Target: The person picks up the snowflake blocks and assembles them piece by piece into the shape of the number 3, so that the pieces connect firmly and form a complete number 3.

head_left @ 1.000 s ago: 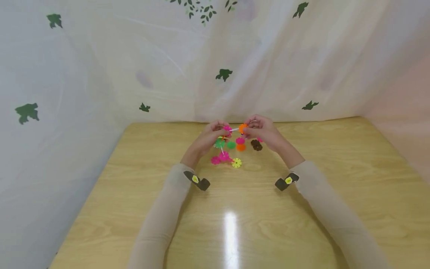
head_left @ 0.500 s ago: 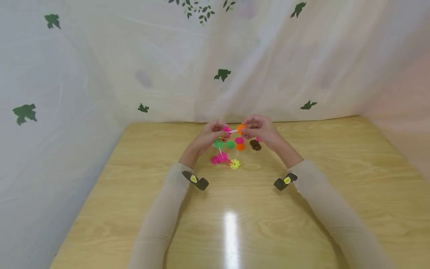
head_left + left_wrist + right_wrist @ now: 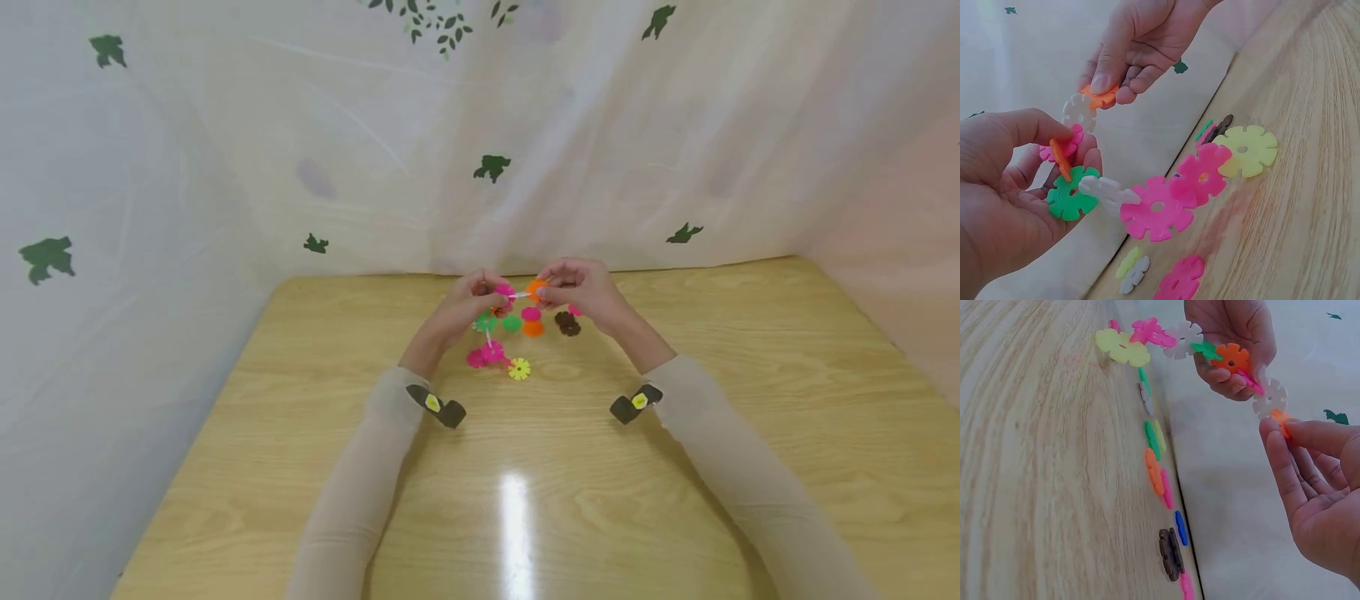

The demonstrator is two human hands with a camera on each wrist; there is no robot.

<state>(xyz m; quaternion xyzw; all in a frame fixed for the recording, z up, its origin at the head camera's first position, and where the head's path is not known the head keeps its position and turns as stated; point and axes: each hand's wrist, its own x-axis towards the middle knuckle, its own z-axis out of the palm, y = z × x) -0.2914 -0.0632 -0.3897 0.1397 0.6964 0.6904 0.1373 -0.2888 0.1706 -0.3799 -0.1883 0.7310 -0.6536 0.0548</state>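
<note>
Slotted snowflake discs are joined in a chain between the two hands. My left hand (image 3: 456, 313) pinches a pink snowflake disc (image 3: 1063, 146), with an orange one and a green snowflake disc (image 3: 1072, 194) beside its fingers. From there the chain runs through a white disc (image 3: 1110, 194) and pink discs (image 3: 1157, 209) to a yellow snowflake disc (image 3: 1249, 152) at its far end. My right hand (image 3: 591, 296) pinches an orange snowflake disc (image 3: 1280, 423) between thumb and fingertips. That disc meets a white snowflake disc (image 3: 1270, 399), which reaches to the pink one in the left hand.
Loose discs lie near the table's back edge: brown discs (image 3: 1171, 554), a blue disc (image 3: 1180, 527), an orange disc (image 3: 1154, 472), a green disc (image 3: 1151, 440) and several others. Behind the wooden table (image 3: 570, 483) hangs a pale curtain (image 3: 375, 150) with leaf prints.
The head view has shifted slightly. Both hands keep their grips and have come a little closer together. The yellow end of the chain has moved slightly toward the table's front.
</note>
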